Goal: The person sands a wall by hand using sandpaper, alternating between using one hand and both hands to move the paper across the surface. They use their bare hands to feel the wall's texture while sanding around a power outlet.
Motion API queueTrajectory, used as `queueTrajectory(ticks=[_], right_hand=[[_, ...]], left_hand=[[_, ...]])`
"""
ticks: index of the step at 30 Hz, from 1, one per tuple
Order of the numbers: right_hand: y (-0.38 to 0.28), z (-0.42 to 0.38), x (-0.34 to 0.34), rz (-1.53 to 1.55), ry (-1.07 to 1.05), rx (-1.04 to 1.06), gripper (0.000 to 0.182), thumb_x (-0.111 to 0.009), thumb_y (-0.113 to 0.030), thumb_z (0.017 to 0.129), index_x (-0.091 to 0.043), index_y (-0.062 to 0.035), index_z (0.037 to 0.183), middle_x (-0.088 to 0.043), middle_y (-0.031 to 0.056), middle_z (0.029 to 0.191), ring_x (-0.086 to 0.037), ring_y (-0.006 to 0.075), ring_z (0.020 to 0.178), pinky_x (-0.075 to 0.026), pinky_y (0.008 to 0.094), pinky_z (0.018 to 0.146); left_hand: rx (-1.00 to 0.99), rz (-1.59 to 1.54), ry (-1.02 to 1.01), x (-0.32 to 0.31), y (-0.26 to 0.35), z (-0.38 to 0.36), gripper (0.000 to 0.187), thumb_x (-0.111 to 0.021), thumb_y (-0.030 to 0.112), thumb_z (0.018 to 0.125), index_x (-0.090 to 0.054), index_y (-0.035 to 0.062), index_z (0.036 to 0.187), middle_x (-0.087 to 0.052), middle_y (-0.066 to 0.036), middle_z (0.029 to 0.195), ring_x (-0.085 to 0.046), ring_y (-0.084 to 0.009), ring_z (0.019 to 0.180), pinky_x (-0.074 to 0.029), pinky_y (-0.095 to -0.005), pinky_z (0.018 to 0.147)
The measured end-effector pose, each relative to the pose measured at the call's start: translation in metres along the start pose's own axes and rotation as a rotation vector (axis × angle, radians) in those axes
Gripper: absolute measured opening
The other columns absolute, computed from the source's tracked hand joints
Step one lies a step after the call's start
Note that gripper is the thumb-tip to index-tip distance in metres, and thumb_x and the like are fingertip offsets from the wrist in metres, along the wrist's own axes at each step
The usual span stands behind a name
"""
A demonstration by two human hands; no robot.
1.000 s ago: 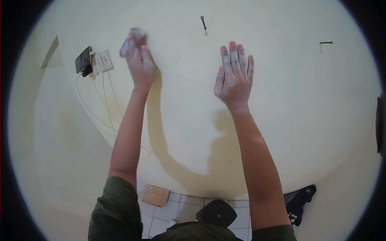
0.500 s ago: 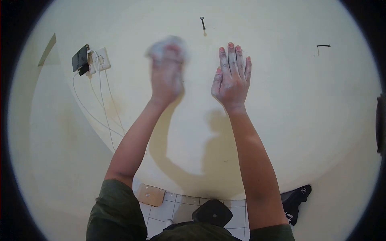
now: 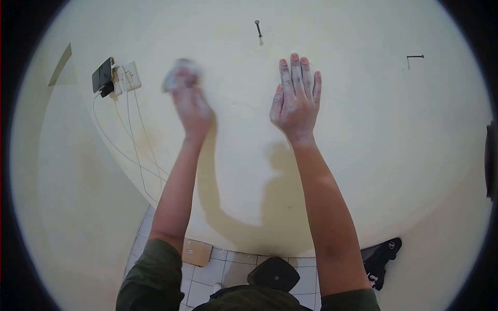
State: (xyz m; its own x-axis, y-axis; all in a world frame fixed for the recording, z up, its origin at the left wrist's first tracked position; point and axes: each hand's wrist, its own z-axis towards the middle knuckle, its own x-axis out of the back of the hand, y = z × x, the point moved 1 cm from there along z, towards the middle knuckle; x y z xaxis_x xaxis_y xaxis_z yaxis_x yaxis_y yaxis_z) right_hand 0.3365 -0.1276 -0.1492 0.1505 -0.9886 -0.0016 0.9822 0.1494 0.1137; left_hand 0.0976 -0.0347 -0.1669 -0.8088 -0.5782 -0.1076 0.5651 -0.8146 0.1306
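Observation:
My left hand (image 3: 192, 109) is closed on a pale, crumpled cloth (image 3: 181, 70) and presses it to the cream wall (image 3: 238, 155). Motion blurs both the cloth and the fingertips. To the right, my right hand (image 3: 295, 103) lies flat against the same wall, fingers pointing up and thumb slightly apart, holding nothing. Whitish powder coats its fingers and back. Above and between the hands, a nail (image 3: 258, 29) sticks out of the wall.
A phone (image 3: 102, 75) and white cables hang by a wall socket (image 3: 132, 76) on the left. Another nail (image 3: 415, 56) juts out at right. On the tiled floor below are a cardboard box (image 3: 196, 252), a black stool-like object (image 3: 274, 274) and a black cloth item (image 3: 380, 262).
My left hand has swept the cloth leftward and slightly down across the wall, toward the socket. My right hand stays in the same place on the wall.

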Motion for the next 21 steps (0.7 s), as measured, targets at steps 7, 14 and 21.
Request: queueTrajectory(ticks=[7,14,21], right_hand=[[0.000,-0.002,0.000,0.006,0.021,0.012,0.060,-0.052,-0.015,0.094,-0.056,-0.0113,0.154,-0.048,0.0095,0.164,-0.040,0.0283,0.156,-0.022,0.0548,0.130],[0.001,-0.001,0.000,0.000,0.016,0.006,0.061,-0.051,-0.016,0.095,-0.054,-0.0115,0.155,-0.048,0.0097,0.165,-0.040,0.0283,0.156,-0.022,0.0546,0.129],[0.000,-0.001,0.002,0.018,0.006,0.001,0.058,-0.050,-0.015,0.096,-0.057,-0.0095,0.154,-0.049,0.0108,0.164,-0.040,0.0298,0.156,-0.020,0.0540,0.130]], left_hand=[[-0.307,0.314,-0.326,0.006,0.047,0.019,0.046,-0.048,0.007,0.104,-0.052,-0.0130,0.145,-0.047,-0.029,0.160,-0.041,-0.0440,0.150,-0.024,-0.0512,0.127],[-0.334,0.267,-0.311,0.002,0.039,0.021,0.046,-0.056,0.015,0.103,-0.058,-0.0048,0.145,-0.051,-0.024,0.158,-0.041,-0.0396,0.153,-0.027,-0.0511,0.127],[0.058,0.127,0.114,-0.008,0.004,0.046,0.040,-0.050,0.008,0.103,-0.061,-0.0097,0.137,-0.051,-0.027,0.156,-0.040,-0.0439,0.152,-0.022,-0.0534,0.127]])
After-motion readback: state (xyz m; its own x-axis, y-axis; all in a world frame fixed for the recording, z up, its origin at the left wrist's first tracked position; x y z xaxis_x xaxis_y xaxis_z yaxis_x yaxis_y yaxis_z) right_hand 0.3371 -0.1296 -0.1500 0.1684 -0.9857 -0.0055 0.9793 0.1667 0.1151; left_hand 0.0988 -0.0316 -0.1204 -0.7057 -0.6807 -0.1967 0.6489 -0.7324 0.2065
